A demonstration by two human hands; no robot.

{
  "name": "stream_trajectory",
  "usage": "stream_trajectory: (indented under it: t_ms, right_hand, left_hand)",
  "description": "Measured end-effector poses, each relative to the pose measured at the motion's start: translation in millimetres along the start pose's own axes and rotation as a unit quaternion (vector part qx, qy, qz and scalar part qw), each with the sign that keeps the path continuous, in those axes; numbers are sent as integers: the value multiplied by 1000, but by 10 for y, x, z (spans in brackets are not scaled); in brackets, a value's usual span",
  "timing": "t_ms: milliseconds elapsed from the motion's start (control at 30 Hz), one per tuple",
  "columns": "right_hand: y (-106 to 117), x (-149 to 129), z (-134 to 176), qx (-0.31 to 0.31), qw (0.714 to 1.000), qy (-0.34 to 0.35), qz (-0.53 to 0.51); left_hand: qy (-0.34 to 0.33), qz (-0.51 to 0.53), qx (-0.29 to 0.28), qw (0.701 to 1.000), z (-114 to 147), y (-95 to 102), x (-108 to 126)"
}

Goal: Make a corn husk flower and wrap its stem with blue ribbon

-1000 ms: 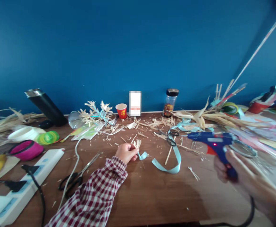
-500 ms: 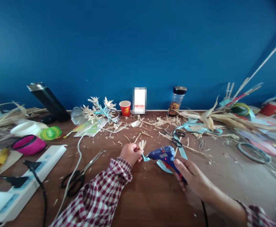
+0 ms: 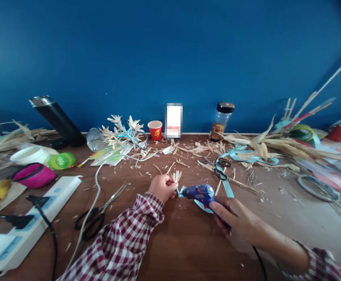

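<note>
Between the thumb and fingers of my left hand [image 3: 163, 187] is a small pale flower [image 3: 176, 176] that looks made of corn husk, its petals pointing up. A light blue ribbon [image 3: 181, 192] hangs at the flower's base. My right hand [image 3: 231, 216] is wrapped round the handle of a blue glue gun [image 3: 198, 194], with a small red light showing on its body. The gun's nozzle points left at the ribbon, very close to it; whether they touch I cannot tell. More blue ribbon lies under and behind the gun.
Black-handled scissors [image 3: 100, 214] lie left of my left arm, a white cable [image 3: 96, 195] across them. Small dark scissors [image 3: 222, 170] lie beyond the glue gun. Finished husk flowers [image 3: 125, 134], a red cup [image 3: 155, 130] and a glass bottle [image 3: 221, 123] stand along the wall. A power strip [image 3: 50, 210] lies left.
My right hand has turned the glue gun a little, so its back faces more to the right. The left hand keeps the flower in nearly the same place. The view has shifted slightly.
</note>
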State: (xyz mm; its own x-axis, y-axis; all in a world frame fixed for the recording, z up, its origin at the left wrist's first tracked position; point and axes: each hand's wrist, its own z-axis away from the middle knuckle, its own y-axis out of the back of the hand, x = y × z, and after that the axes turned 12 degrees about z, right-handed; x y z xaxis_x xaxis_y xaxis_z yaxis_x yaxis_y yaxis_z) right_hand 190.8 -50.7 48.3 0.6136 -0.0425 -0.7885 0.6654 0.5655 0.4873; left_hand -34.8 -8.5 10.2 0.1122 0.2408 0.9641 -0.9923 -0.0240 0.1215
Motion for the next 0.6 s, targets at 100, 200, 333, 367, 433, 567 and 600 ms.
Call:
stream_trajectory:
  t_ms: [100,200,333,367,433,567,600]
  right_hand:
    - [34,-31,-11,-21,999,12,21]
    - [52,-45,-20,-16,1000,13,5]
    - [62,-46,-9,-6,1000,10,-18]
    - [67,-46,-4,-5,1000,9,-20]
    - [81,-43,3,-4,1000,3,-26]
    - [95,-29,-4,15,999,-9,-31]
    - [92,-27,-8,13,999,-7,-30]
  left_hand:
    - [-3,5,-3,1000,-14,2,-25]
    - [0,8,3,1000,-15,-3,-35]
    - [-1,11,8,1000,-9,-7,-29]
    - [-2,9,8,1000,-9,-6,-27]
    - [-2,5,7,1000,-8,-4,-22]
    - [4,0,7,1000,4,-8,0]
    - [4,-2,8,1000,8,-9,7]
